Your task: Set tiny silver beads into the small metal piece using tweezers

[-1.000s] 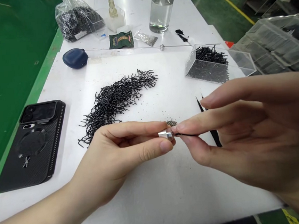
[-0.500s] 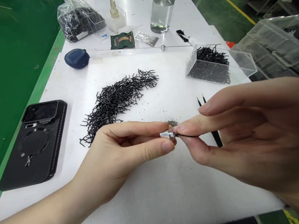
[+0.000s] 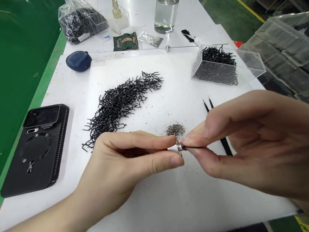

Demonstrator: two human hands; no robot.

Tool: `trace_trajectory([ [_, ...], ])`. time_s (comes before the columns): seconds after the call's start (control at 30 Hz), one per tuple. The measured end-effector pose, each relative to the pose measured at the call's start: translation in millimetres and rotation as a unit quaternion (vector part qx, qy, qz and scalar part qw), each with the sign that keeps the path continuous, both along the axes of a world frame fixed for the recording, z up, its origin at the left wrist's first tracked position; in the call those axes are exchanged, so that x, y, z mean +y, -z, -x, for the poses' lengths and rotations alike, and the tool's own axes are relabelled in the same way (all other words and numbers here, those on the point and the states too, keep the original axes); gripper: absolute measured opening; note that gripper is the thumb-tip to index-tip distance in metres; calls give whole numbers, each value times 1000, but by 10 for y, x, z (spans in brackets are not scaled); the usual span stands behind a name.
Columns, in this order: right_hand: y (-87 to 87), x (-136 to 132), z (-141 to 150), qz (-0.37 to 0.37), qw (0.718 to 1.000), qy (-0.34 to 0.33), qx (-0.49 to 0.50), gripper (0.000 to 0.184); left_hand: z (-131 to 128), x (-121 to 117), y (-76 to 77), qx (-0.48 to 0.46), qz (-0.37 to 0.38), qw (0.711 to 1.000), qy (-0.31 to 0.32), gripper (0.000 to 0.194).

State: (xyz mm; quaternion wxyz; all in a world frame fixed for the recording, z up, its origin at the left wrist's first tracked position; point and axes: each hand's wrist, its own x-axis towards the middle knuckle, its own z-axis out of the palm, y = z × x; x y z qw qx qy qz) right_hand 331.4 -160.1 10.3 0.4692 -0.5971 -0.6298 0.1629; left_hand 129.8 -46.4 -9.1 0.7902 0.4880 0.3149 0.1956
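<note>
A small silver metal piece [image 3: 176,148] is held in the air just above the white tabletop [image 3: 152,210], between the two hands and just in front of a small heap of grey-brown granules [image 3: 175,129]. The left hand [image 3: 123,165] pinches it between thumb and forefinger, with the other fingers curled behind, so that much of the piece is hidden. The right hand [image 3: 243,140] pinches a thin black wire [image 3: 193,147] near its end, and that end meets the silver piece; whether it enters the piece is too small to tell. A hold this fine seems to go best with the two pinches close together and the wire kept in line with the piece, gripped short so that it cannot bow. Black-tipped tweezers [image 3: 217,125] lie under the right hand. Farther off are a loose pile of bent black wire pieces [image 3: 121,106] and a clear acrylic box [image 3: 215,71] holding more of them, while a phone in a black case [image 3: 35,150] lies near the left edge of the tabletop.
</note>
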Motion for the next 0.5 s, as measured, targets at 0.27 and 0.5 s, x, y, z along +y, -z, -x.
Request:
trace_trajectory([
  [0.27, 68, -4, -60, -6, 998, -52, 44, 34, 2, -28, -21, -13, -4, 1000, 1, 24],
  [0.5, 87, 23, -41, -19, 997, -65, 44, 31, 28, -28, -8, -22, 1, 1000, 7, 26],
])
